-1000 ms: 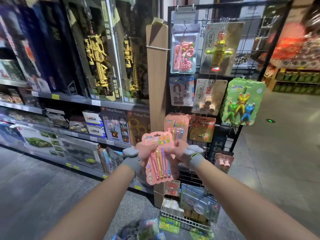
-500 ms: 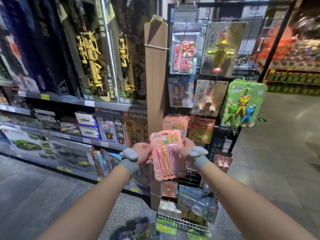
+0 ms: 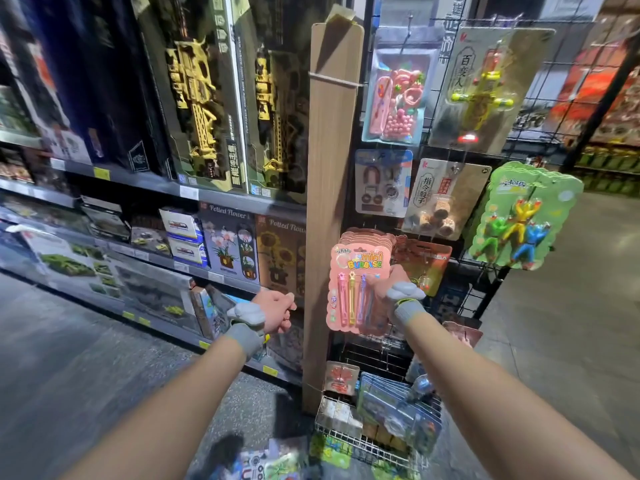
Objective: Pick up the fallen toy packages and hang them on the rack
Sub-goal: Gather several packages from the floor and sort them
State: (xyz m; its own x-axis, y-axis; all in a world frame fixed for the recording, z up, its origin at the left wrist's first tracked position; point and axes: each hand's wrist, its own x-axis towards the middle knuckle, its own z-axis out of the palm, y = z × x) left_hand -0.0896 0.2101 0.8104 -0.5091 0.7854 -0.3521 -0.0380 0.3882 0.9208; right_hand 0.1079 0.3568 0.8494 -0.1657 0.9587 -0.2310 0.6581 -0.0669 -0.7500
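Left hand [image 3: 277,311] now off pink bubble package [image 3: 356,289], loosely curled, right hand [image 3: 393,282] alone gripping it

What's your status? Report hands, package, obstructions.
Left hand free. Right hand grips pink package against matching stack on rack. Hook hidden, hang unconfirmed. More packages on floor.

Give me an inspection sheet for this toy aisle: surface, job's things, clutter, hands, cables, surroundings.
Surface: grey speckled shop floor.
Job's things: pink bubble-wand package held against the matching stack on the wire rack; hooked or not, cannot tell; fallen packages lie on the floor.
Clutter: wire basket of toys at the rack's foot.
Hands: right hand grips the package's edge; left hand loosely curled, holding nothing.
Cables: nothing seen.
Surroundings: shelves of boxed toys at left.
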